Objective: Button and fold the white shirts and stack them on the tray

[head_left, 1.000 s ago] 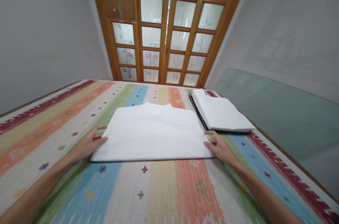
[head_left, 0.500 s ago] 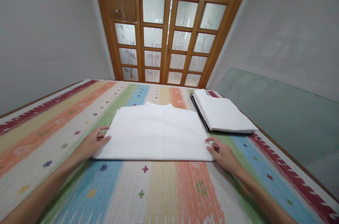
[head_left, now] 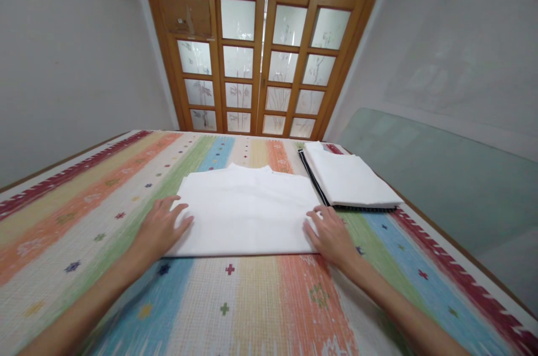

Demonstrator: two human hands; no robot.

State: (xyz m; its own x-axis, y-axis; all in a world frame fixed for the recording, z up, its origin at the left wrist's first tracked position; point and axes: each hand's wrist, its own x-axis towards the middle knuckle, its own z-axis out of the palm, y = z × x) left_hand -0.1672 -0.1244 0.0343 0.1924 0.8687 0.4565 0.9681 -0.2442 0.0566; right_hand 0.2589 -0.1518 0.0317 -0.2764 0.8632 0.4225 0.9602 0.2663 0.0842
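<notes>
A white folded garment [head_left: 247, 213], with what looks like a collar at its far edge, lies flat in front of me. Over its left end is my left hand [head_left: 162, 227], fingers spread and curved. My right hand [head_left: 332, 232] rests at the opposite end, its fingers apart and slightly bent, fingertips on or just above the cloth. Neither hand grips the fabric. Whether the palms touch the garment cannot be made out.
A stack of folded white cloth [head_left: 353, 176] with a dark piece beneath it lies at the right. Everything rests on a striped, patterned bedspread [head_left: 256, 311]. A pale green headboard-like panel [head_left: 441, 176] stands along the right wall. Wooden glazed doors [head_left: 260, 59] are at the back.
Both hands have let go of the garment's side edges and moved inward over its ends, their fingers spreading. The garment lies in about the same place; the camera view has shifted slightly.
</notes>
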